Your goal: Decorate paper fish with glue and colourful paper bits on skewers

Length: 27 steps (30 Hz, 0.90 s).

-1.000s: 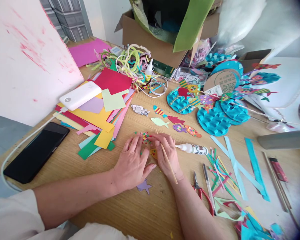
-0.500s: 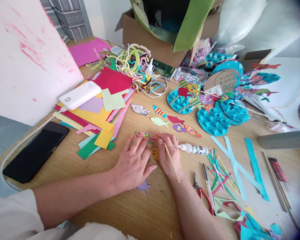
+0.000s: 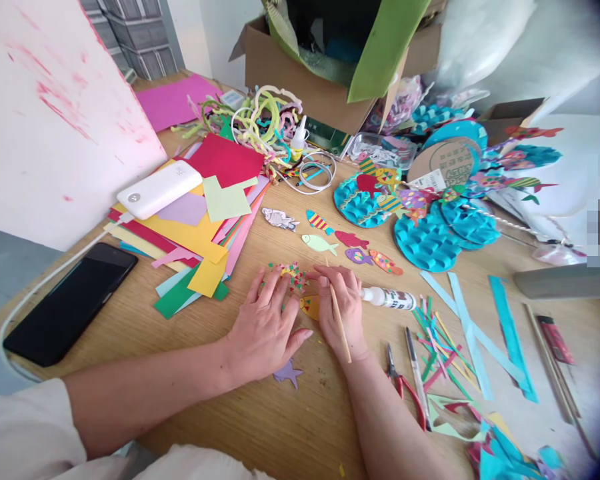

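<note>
My left hand [image 3: 265,327] lies with fingers spread, its tips at a small pile of colourful paper bits [image 3: 295,274]. A thin wooden stick [image 3: 341,325] slants through my right hand [image 3: 343,310], whose fingers are closed around it, with the index finger pointing towards the bits. Between the hands lies a yellow paper fish [image 3: 309,307], partly covered by them. Below my left thumb is a purple paper fish [image 3: 289,375], its front hidden under the hand. A white glue bottle [image 3: 390,298] lies on its side just right of my right hand.
Several decorated paper fish [image 3: 351,239] lie beyond my hands. Coloured paper sheets [image 3: 220,233], a power bank [image 3: 160,190] and a phone [image 3: 73,303] are at left. Red-handled pliers [image 3: 405,387], a craft knife [image 3: 418,377] and paper strips [image 3: 467,333] lie at right. A cardboard box [image 3: 300,80] stands behind.
My right hand has shifted slightly right and away from the paper bits, the stick with it. More of the pile and the yellow fish shows. My left hand stays nearly still.
</note>
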Tool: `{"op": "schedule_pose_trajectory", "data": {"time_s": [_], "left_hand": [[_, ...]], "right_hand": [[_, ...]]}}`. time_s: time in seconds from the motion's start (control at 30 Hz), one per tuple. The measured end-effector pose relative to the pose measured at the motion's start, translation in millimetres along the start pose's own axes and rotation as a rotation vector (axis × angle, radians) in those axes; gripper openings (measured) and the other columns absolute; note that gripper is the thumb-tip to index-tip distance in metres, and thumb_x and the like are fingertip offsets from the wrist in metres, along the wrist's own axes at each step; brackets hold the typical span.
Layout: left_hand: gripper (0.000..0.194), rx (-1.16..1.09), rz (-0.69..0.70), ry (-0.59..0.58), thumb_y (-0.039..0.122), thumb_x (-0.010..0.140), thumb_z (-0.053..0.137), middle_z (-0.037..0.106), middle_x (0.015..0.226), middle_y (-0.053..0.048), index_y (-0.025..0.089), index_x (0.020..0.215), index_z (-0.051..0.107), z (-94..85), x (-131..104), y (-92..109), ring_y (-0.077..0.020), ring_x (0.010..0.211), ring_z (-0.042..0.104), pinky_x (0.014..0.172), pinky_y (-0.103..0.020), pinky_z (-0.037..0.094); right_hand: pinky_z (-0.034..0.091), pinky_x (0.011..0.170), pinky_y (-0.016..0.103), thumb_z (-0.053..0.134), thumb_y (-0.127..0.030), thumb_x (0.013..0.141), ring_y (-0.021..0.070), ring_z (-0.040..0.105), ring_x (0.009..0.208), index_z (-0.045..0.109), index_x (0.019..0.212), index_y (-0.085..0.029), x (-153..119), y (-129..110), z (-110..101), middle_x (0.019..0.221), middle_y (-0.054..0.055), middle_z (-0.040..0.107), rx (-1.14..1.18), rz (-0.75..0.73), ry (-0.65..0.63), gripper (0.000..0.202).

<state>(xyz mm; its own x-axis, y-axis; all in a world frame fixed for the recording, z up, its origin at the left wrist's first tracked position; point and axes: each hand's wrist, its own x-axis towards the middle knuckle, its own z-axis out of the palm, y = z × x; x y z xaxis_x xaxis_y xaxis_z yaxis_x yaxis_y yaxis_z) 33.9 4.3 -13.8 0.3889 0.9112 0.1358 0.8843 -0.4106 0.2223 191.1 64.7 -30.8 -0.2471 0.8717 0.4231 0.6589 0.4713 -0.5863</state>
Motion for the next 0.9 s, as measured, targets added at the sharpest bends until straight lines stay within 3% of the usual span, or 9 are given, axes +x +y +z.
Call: {"op": "schedule_pose_trajectory", "data": {"time_s": [0.3, 0.53, 0.73, 0.9], "left_hand": [[0.059, 0.022, -0.003, -0.012, 0.052, 0.092, 0.043, 0.038, 0.148, -0.023, 0.008, 0.131, 0.049, 0.9, -0.3, 0.5, -0.039, 0.143, 0.02, 0.115, -0.057, 0.018], [0.055, 0.012, 0.013, -0.029, 0.052, 0.093, 0.042, 0.044, 0.144, -0.02, 0.008, 0.125, 0.054, 0.0, -0.4, 0.6, -0.0379, 0.143, 0.021, 0.115, -0.058, 0.016], [0.052, -0.003, 0.019, -0.004, 0.051, 0.092, 0.044, 0.044, 0.143, -0.022, 0.008, 0.118, 0.056, 0.2, -1.3, 1.2, -0.0382, 0.141, 0.024, 0.114, -0.06, 0.019], [0.043, -0.054, 0.112, 0.036, 0.048, 0.092, 0.046, 0.048, 0.14, -0.018, 0.011, 0.109, 0.061, -0.9, -2.6, 2.6, -0.0365, 0.138, 0.029, 0.114, -0.057, 0.022]], "right_hand": [[0.038, 0.082, 0.039, 0.04, -0.021, 0.098, 0.0217, 0.057, 0.091, 0.061, 0.104, -0.021, -0.1, -1.2, -1.4, 0.087, 0.004, 0.072, -0.024, 0.046, 0.039, 0.021], [0.039, 0.081, 0.039, 0.041, -0.02, 0.097, 0.0211, 0.058, 0.089, 0.063, 0.098, -0.022, -0.9, 0.7, 0.0, 0.086, 0.004, 0.071, 0.0, 0.013, 0.023, 0.022], [0.04, 0.085, 0.039, 0.041, -0.022, 0.097, 0.0207, 0.059, 0.092, 0.061, 0.106, -0.023, -4.9, 1.7, -1.9, 0.085, 0.002, 0.072, 0.074, 0.029, 0.132, 0.022], [0.042, 0.081, 0.038, 0.035, -0.027, 0.1, 0.0181, 0.058, 0.079, 0.06, 0.109, -0.021, -7.3, -0.4, -5.2, 0.076, 0.001, 0.067, 0.164, 0.104, 0.311, 0.028]]}}
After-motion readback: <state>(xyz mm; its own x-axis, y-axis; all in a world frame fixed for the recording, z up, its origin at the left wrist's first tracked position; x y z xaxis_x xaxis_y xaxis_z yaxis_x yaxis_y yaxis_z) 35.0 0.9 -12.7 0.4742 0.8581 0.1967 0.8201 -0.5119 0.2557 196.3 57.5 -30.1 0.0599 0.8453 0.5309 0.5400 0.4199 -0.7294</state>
